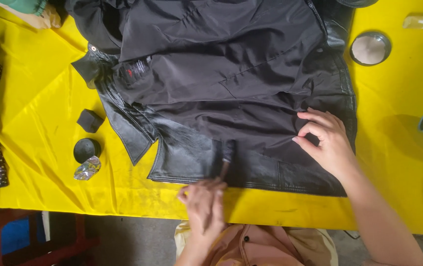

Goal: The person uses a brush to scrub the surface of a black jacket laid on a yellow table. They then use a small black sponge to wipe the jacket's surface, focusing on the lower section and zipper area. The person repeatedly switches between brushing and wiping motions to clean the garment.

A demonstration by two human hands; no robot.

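Black leather, spread lining-up across a yellow-covered table [34,98], takes a coat of polish as a person works a small brush [227,155] along the hem of the jacket [211,74]. The left hand [202,203], nearest the body at the table's front edge, has its fingers curled shut around the brush handle, the dark head resting on the leather panel just above the zip edge. The right hand [325,140] lies on the jacket's lining to the right, fingers loosely bent and half open, thumb and forefinger seemingly pinching a fold of cloth to keep the piece taut; whether they truly grip it cannot be told. A black sponge block [90,120], a round black tin [86,149] and a crumpled foil scrap [87,168] sit just left of the jacket; a round metal lid [370,48] lies well apart at upper right. Done well, the stroke likely wants short, even passes with the leather held flat, keeping the bristles off the fabric lining.
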